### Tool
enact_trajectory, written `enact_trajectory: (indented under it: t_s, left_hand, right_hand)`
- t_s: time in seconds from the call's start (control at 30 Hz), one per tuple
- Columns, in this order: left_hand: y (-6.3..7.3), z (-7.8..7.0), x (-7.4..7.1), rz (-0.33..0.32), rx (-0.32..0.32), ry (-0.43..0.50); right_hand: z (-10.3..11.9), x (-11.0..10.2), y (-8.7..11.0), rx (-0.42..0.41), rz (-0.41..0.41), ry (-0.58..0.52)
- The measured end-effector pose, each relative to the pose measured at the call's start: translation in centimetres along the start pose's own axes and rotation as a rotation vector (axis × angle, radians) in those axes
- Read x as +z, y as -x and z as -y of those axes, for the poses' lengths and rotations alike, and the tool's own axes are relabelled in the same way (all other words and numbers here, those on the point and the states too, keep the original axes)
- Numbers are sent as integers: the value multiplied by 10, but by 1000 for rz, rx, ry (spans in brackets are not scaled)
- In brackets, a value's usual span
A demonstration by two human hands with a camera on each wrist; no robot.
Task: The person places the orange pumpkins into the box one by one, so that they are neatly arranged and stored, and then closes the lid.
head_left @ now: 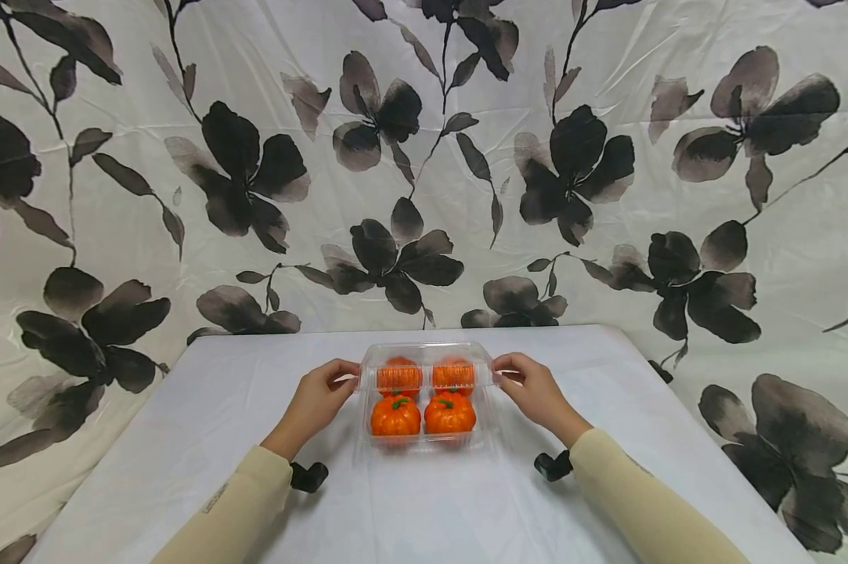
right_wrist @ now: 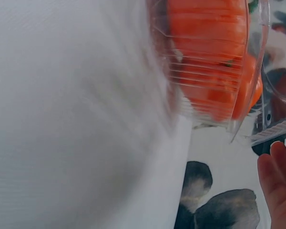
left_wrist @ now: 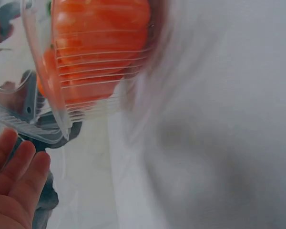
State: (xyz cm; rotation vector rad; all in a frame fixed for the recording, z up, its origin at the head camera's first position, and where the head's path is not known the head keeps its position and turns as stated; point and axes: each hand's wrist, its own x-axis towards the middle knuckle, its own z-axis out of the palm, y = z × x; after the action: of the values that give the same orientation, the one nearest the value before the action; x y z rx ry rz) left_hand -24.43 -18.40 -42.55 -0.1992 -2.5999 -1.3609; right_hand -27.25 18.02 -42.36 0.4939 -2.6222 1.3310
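Observation:
A clear plastic clamshell box (head_left: pixel 424 440) stands on the table and holds several small orange pumpkins (head_left: pixel 449 413) with green stems. Its hinged lid (head_left: pixel 427 354) is raised at a tilt over the far row, which shows through the ribbed plastic. My left hand (head_left: pixel 322 398) pinches the lid's left edge between thumb and fingertips, while my right hand (head_left: pixel 532 392) pinches the opposite edge. In the left wrist view, the other fingers (left_wrist: pixel 26 174) extend beside the lid. The right wrist view shows fingers (right_wrist: pixel 276 179) at the lid's corner, with the thumb out of sight.
A white cloth covers the table (head_left: pixel 424 517), on which the box stands near the far edge. Behind it hangs a pale curtain (head_left: pixel 480 196) with dark flowers. Black wrist devices (head_left: pixel 309 477) sit at both sleeve cuffs.

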Motion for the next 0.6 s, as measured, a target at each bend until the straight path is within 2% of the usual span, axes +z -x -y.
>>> enact_trajectory:
  t_s: [0.1,0.3,0.6]
  left_hand:
    - [2,2,1,1,16,-1]
    - [10,3,2,16,-16,2]
    - [17,4,6,23,-35,-5]
  right_hand:
    - [-2,-1,3,-20,23,-2]
    - [-4,-2,10,-36,67,41]
    - [-6,-1,19,52,85,33]
